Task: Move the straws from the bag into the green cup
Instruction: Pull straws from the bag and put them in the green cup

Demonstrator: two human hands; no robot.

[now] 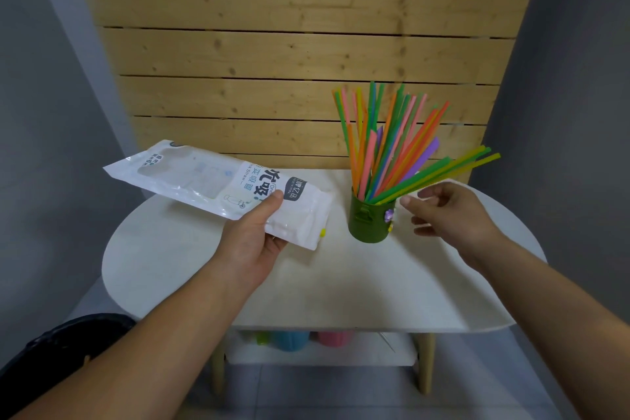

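Bag (pixel 204 181), seemingly empty, is gripped by left hand (pixel 255 235) | straws (pixel 385 147) are fanned in green cup (pixel 370 222) | right hand (pixel 450 208) is held loose, empty, beside them | risk: cup could be tipped if leaning straws are brushed

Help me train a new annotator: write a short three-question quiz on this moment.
1. True or false: the left hand grips the white bag.
2. Where do the coloured straws stand? A) in the green cup B) flat on the table C) on the floor
3. Fill in: the hand that holds nothing is the ____ hand.

Key: 1 true. 2 A. 3 right: the right hand hovers beside the cup, fingers loosely curled.
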